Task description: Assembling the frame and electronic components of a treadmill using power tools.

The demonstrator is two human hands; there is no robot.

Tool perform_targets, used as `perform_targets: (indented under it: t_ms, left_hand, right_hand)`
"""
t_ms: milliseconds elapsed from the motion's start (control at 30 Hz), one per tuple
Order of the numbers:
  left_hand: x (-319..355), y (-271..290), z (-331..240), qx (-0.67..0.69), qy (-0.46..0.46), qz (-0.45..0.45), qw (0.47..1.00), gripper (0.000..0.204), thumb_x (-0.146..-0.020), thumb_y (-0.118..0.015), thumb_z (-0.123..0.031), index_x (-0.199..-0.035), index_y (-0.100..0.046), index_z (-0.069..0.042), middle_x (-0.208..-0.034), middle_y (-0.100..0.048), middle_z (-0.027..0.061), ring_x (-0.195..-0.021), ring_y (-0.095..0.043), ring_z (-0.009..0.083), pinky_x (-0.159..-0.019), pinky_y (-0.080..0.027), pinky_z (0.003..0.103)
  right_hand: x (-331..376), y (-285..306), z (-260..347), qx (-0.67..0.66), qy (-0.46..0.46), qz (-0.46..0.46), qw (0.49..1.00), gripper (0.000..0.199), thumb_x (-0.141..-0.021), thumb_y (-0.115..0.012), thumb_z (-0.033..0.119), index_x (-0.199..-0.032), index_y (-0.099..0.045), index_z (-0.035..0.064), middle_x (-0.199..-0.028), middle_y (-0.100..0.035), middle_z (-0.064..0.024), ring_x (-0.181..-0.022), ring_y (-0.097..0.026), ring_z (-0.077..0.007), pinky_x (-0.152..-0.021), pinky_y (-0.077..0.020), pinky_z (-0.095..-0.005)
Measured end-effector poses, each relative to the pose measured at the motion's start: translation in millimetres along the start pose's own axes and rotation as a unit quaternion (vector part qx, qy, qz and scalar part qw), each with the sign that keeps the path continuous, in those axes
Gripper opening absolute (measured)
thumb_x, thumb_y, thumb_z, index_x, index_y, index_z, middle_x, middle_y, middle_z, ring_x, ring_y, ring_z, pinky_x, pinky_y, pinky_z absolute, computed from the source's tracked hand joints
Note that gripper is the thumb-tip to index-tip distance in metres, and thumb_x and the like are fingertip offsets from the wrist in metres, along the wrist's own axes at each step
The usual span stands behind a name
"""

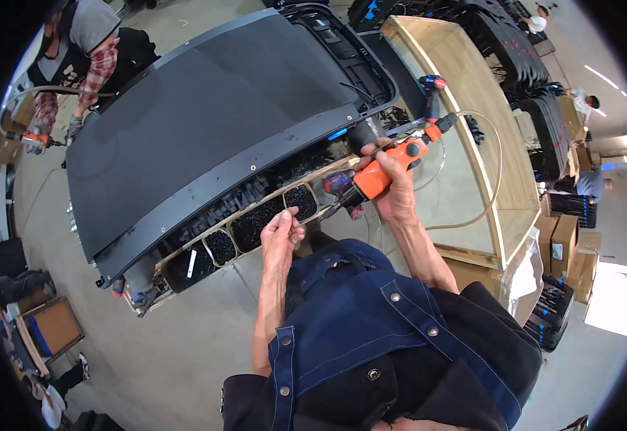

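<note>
My right hand (398, 185) is wrapped round an orange air tool (384, 172) with a black nose that points down to the left. A pale hose (502, 161) loops away from its back end. My left hand (282, 233) is closed in a pinch over the row of parts bins; whatever its fingertips hold, if anything, is too small to make out. Just beyond it sits a bin of small black parts (300, 198). Beside that are a wider bin of dark pieces (252, 228) and another bin of small black parts (220, 246).
A large dark grey curved panel (213, 100) lies beyond the bins. Cordless drivers (338, 182) hang or rest near the tool. On the right stands a big wooden crate (464, 79). At the far left another person (76, 65) holds an orange tool (37, 140).
</note>
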State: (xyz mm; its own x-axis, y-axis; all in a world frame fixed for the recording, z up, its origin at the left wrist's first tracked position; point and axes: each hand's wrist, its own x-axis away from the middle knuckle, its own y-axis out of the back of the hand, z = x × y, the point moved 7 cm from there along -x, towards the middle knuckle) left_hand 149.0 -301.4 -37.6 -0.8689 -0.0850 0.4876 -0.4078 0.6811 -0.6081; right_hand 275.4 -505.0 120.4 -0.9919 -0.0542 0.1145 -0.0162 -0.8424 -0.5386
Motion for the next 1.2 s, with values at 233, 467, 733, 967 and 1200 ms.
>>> perform_targets:
  t_ms: [233,467,733,967,1200]
  left_hand:
    - [-9.8,-51.8,3.2,0.050,0.053,0.031,0.997,0.025,-0.096,-0.071,-0.011,-0.119,-0.064,-0.002,-0.091,-0.069,0.0059,-0.077,-0.065,0.0118,-0.068,-0.056,0.024]
    - [-41.1,-109.8,19.1,0.122,0.095,0.075,0.985,0.025,-0.096,-0.074,-0.018,-0.113,-0.067,-0.002,-0.091,-0.067,0.0043,-0.075,-0.060,0.0107,-0.065,-0.050,0.024]
    - [-77.4,-144.8,29.3,0.082,0.070,0.078,0.991,0.026,-0.096,-0.072,-0.022,-0.114,-0.067,-0.002,-0.089,-0.066,0.0042,-0.072,-0.058,0.0093,-0.061,-0.046,0.022]
    - [-96.0,-163.6,14.1,-0.182,-0.078,0.011,0.980,0.028,-0.097,-0.072,-0.021,-0.112,-0.067,0.001,-0.087,-0.067,0.0041,-0.066,-0.054,0.0059,-0.057,-0.043,0.021]
    - [-146.6,-195.1,44.1,0.232,0.152,0.107,0.955,0.024,-0.103,-0.064,-0.027,-0.110,-0.064,-0.005,-0.083,-0.058,-0.0015,-0.058,-0.039,0.0038,-0.048,-0.030,0.021]
  right_hand:
    - [-42.3,39.2,5.1,-0.120,-0.024,-0.056,0.991,0.036,-0.091,-0.072,0.014,-0.121,-0.054,0.0064,-0.106,-0.067,-0.0124,-0.091,-0.065,-0.0231,-0.093,-0.0552,-0.0463]
    - [-77.7,59.7,30.0,-0.156,-0.008,-0.057,0.986,0.036,-0.089,-0.074,0.014,-0.118,-0.053,0.0076,-0.105,-0.067,-0.0111,-0.088,-0.067,-0.0228,-0.088,-0.0574,-0.0450]
    - [-107.6,94.8,42.8,-0.125,0.004,-0.072,0.990,0.038,-0.090,-0.071,0.014,-0.123,-0.053,0.0071,-0.107,-0.067,-0.0122,-0.088,-0.068,-0.0230,-0.086,-0.0585,-0.0451]
    - [-117.1,117.1,44.2,-0.106,0.008,-0.146,0.984,0.045,-0.088,-0.073,0.010,-0.125,-0.048,0.0064,-0.111,-0.065,-0.0160,-0.089,-0.067,-0.0260,-0.086,-0.0579,-0.0446]
    - [-135.2,76.1,80.3,0.012,0.098,-0.061,0.993,0.049,-0.086,-0.074,0.008,-0.128,-0.049,0.0030,-0.115,-0.066,-0.0166,-0.095,-0.070,-0.0249,-0.089,-0.0573,-0.0435]
